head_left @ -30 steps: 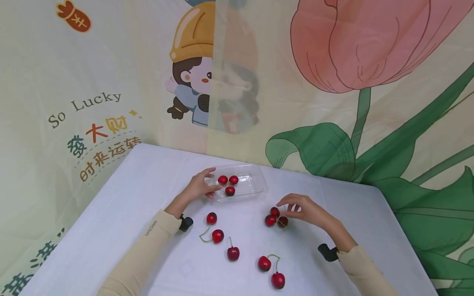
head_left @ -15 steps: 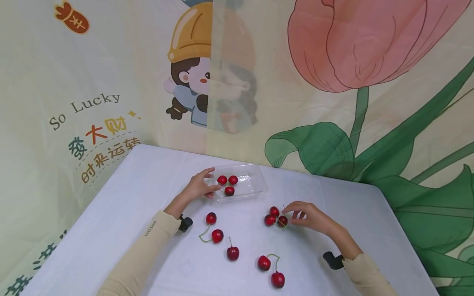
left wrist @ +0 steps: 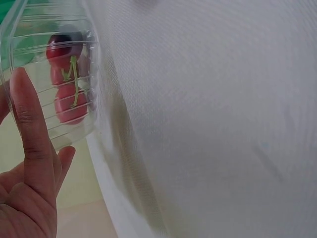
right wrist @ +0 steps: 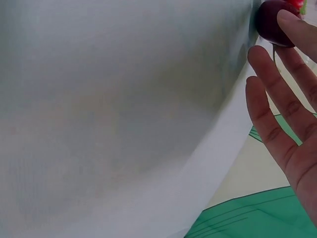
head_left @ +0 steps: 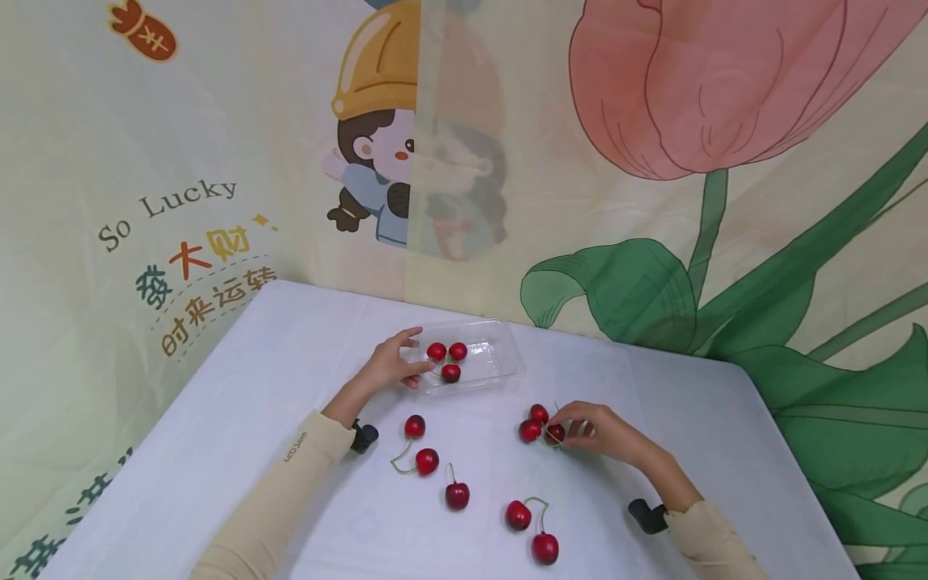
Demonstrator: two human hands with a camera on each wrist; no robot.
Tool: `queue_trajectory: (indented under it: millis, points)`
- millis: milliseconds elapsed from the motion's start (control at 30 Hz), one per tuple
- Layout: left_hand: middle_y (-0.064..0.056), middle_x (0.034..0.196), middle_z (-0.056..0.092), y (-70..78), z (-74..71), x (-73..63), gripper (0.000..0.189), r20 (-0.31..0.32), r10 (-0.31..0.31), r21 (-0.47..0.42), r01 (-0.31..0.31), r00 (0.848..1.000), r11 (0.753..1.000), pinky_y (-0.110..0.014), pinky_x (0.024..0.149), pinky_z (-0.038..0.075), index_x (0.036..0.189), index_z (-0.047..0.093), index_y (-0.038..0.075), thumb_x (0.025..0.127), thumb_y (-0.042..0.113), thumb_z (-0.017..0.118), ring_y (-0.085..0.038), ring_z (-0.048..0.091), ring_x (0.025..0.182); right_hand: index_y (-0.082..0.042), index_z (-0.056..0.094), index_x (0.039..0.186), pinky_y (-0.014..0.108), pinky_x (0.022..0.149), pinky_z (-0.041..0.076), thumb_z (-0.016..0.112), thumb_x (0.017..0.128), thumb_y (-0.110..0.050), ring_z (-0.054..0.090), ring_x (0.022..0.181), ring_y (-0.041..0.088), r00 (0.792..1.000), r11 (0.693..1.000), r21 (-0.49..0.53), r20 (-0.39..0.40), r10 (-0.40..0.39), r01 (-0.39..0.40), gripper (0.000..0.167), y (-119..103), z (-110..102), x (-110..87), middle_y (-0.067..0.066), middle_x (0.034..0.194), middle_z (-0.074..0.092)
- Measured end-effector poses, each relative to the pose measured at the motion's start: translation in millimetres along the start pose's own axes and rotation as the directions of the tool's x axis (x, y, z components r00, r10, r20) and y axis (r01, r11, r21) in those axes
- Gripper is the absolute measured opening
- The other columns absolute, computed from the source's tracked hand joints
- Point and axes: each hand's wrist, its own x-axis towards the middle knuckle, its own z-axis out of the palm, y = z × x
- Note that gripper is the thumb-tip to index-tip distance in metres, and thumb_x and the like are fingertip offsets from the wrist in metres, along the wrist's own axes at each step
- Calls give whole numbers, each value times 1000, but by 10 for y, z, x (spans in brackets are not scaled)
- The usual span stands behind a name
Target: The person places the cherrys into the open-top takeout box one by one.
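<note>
On the white table (head_left: 362, 532), left hand (head_left: 387, 366) at the box (head_left: 496, 358), right hand (head_left: 603, 428) at a cherry (right wrist: 270, 24).

The left grip holds the clear box by its left end, near three boxed cherries (head_left: 451, 373). The right grip is narrow, thumb and fingers pinching the dark cherry on the table, two loose cherries (head_left: 530, 431) just beside it. Five stemmed cherries (head_left: 457, 495) lie nearer the person.

Both hands (left wrist: 33, 171) (right wrist: 290, 106) partly cut off (L/R wrist cams' edges).

White table (head_left: 377, 532): cherries (head_left: 457, 496), clear container (head_left: 500, 352)
</note>
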Motion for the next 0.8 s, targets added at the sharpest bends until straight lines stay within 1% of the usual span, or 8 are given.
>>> queue_trajectory:
  millis: [167, 400, 633, 800]
  points:
    - [-23, 145, 43, -2, 0, -4, 80, 1, 0, 3, 0, 1000, 1000, -23, 60, 56, 152, 29, 10, 87, 15, 75, -12, 64, 55, -3, 68, 115, 25, 70, 57, 76, 82, -1, 63, 85, 18, 1000, 1000, 14, 2, 19, -19, 34, 30, 25, 12, 10, 107, 68]
    - [-23, 145, 43, 11, 2, -9, 80, -5, 1, 14, -1, 1000, 1000, -23, 60, 56, 152, 30, 10, 87, 15, 75, -12, 63, 55, -2, 68, 114, 25, 71, 57, 75, 82, 1, 63, 87, 21, 1000, 1000, 13, -4, 11, -11, 33, 45, 35, 5, 10, 106, 68]
    - [-24, 144, 43, 9, 4, -7, 79, -4, -1, 8, 1, 1000, 1000, -23, 59, 56, 152, 30, 9, 87, 14, 75, -12, 63, 54, -2, 68, 115, 26, 73, 57, 74, 83, -1, 62, 91, 17, 1000, 1000, 7, -3, 19, -19, 33, 32, 31, -9, 9, 107, 68]
    - [-23, 144, 43, 3, 5, -4, 80, -4, -3, 12, 3, 1000, 1000, -22, 60, 56, 152, 30, 10, 87, 15, 75, -12, 63, 55, -1, 67, 115, 26, 73, 57, 74, 83, -1, 63, 87, 19, 1000, 1000, 9, -15, -3, 3, 33, 44, 33, -24, 10, 106, 68]
